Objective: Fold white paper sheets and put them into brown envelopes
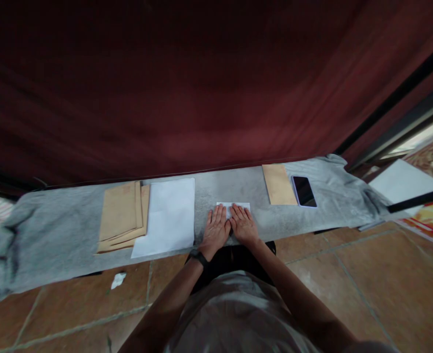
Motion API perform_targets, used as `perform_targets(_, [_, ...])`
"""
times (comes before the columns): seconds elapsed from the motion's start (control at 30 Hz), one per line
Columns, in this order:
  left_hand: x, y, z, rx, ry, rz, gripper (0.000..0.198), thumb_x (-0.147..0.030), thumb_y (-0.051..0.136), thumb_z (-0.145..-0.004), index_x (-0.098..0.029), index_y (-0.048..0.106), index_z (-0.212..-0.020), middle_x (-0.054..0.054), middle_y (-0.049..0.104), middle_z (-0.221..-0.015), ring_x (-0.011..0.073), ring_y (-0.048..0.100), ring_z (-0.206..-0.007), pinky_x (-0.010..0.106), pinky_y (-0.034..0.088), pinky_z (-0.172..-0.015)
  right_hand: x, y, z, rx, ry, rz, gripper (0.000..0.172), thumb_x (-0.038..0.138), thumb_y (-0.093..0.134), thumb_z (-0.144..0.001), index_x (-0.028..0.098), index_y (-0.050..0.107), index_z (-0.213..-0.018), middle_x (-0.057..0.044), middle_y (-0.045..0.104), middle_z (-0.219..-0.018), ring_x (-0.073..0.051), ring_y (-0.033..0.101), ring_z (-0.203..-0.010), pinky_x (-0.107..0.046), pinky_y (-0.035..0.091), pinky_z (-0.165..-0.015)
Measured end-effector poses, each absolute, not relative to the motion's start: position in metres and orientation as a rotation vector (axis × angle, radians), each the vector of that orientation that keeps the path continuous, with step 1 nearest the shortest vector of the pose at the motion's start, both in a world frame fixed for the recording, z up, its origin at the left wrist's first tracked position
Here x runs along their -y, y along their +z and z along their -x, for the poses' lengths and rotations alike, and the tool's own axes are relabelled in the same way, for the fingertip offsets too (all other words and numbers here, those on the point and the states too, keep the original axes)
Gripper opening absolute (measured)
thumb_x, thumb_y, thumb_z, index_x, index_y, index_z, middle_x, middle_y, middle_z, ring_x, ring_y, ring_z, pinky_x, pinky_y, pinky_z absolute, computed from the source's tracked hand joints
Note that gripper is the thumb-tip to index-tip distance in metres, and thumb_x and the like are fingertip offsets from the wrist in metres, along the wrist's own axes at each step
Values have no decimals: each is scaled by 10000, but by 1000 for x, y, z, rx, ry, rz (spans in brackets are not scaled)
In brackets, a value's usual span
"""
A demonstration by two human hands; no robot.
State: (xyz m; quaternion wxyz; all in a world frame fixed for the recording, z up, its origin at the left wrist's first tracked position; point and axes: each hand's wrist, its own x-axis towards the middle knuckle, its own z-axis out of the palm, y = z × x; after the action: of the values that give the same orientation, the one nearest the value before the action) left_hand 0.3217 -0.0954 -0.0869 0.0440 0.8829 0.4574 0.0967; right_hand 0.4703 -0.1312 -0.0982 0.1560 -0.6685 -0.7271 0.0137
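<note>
My left hand (215, 227) and my right hand (243, 223) lie flat side by side, fingers stretched out, pressing on a small folded white paper (238, 206) on the grey cloth-covered bench (55, 220). Only the paper's far edge shows past my fingertips. A dark band sits on my left wrist. Neither hand grips anything.
Left of my hands lie a stack of white sheets (168, 215) and a pile of brown envelopes (124, 214). To the right are one brown envelope (278, 184) and a dark phone (303, 191). A red curtain hangs behind; a paper scrap (118, 280) lies on the tiled floor.
</note>
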Motion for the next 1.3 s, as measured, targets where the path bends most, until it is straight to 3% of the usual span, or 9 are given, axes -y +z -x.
perform_targets(0.43, [96,-88,-328,-1448,280,-2720,620,-297,385,-981,-22,336,-1535,206,367,-1606,284,281,-1530,510,209,-1256,164,-113,-518,1966,-175,1920,564,368,331,-1062,91,377,-1551,-192,473,-1545,-297,405,-1443,-516,253,-1192])
perform_targets(0.67, [92,-84,-327,-1293,265,-2771,588,-373,376,-1021,-128,349,-1556,154,320,-1644,269,266,-1537,517,169,-1265,165,-116,-520,1973,-186,1898,567,372,333,-1058,98,378,-1552,-201,477,-1539,-304,423,-1431,-528,267,-1186])
perform_targets(0.83, [94,-83,-328,-1315,247,-2758,598,-382,372,-1023,-129,335,-1563,160,320,-1642,281,261,-1538,543,160,-1260,164,-112,-515,1938,-182,1899,573,348,349,-1048,87,355,-1558,-219,465,-1542,-336,387,-1448,-576,275,-1170])
perform_targets(1.07, [94,-81,-331,-1303,237,-2784,594,-355,382,-1013,-83,360,-1541,193,347,-1621,301,279,-1529,545,156,-1259,172,-104,-493,2146,-106,1806,506,288,340,-1054,158,420,-1536,-167,446,-1571,-312,404,-1443,-551,244,-1186])
perform_targets(1.3, [97,-82,-327,-1382,257,-2731,605,-432,395,-1023,-149,351,-1555,186,311,-1640,319,267,-1532,542,220,-1235,178,-102,-495,2137,-144,1827,534,346,336,-1063,151,394,-1557,-182,430,-1576,-312,398,-1448,-556,215,-1192])
